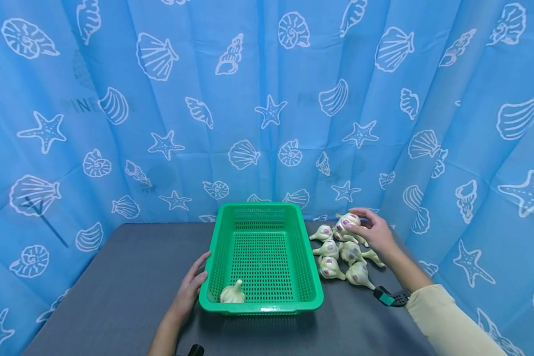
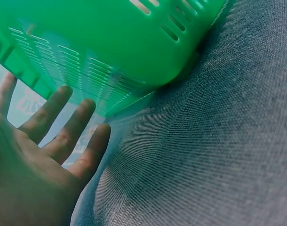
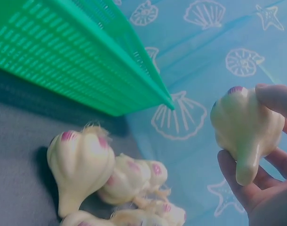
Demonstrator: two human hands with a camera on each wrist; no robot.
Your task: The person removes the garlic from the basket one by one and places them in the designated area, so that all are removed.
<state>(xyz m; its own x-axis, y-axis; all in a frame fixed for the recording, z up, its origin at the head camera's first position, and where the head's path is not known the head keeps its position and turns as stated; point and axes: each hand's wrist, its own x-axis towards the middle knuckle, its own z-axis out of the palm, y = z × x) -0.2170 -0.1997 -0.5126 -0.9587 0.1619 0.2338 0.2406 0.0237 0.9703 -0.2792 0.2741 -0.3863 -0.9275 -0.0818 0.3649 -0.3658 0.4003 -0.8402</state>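
My right hand [image 1: 376, 232] grips a garlic bulb [image 3: 247, 125] with thumb and fingers, raised over the far end of a garlic pile. Purple patches mark the pale bulb, and its stem points downward in the right wrist view. Beside the green basket [image 1: 314, 277], on its right, lie several more garlic bulbs [image 1: 330, 267]. A single garlic bulb [image 1: 232, 293] sits inside the basket at its near left corner. On the basket's left side, my left hand [image 1: 188, 291] touches the rim with its fingertips; the left wrist view shows the fingers [image 2: 68, 134] spread and fairly straight.
A grey cloth [image 1: 155, 267] covers the table under the basket and garlic. Behind and at both sides hangs a blue curtain [image 1: 267, 138] printed with white shells and starfish. A dark strap with a green patch [image 1: 386, 298] is around the right wrist.
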